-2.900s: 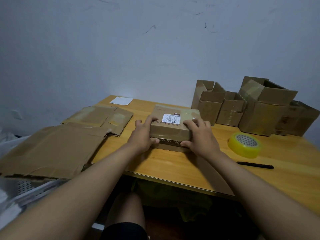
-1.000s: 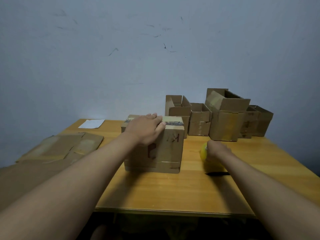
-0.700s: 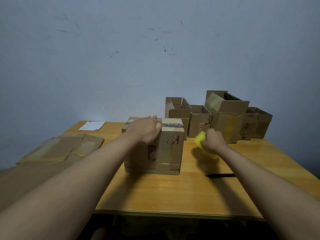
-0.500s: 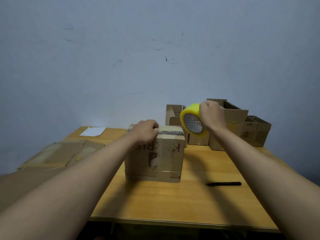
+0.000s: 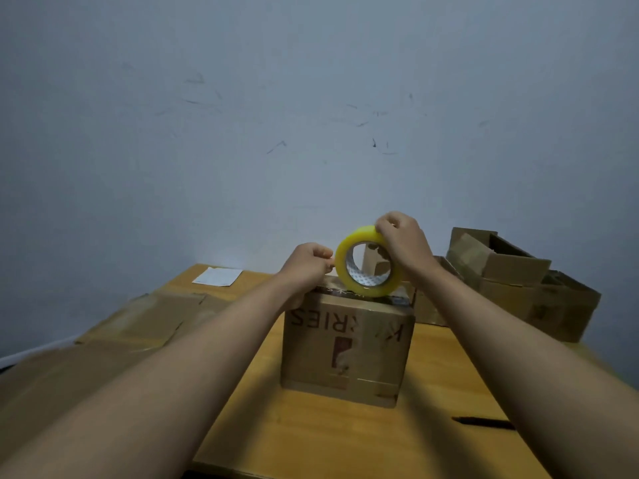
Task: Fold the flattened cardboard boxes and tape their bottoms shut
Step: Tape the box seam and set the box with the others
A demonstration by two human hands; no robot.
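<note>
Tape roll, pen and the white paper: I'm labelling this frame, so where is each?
Tape roll [image 5: 345, 254]: head view, on its yellow outer band, left side.
Pen [image 5: 484, 422]: head view, mid-barrel, on the table right of the box.
White paper [image 5: 217, 276]: head view, centre of the sheet.

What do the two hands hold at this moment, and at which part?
The right hand holds the yellow tape roll by its upper right rim. The left hand pinches at the roll's left edge, probably the tape's end.
</note>
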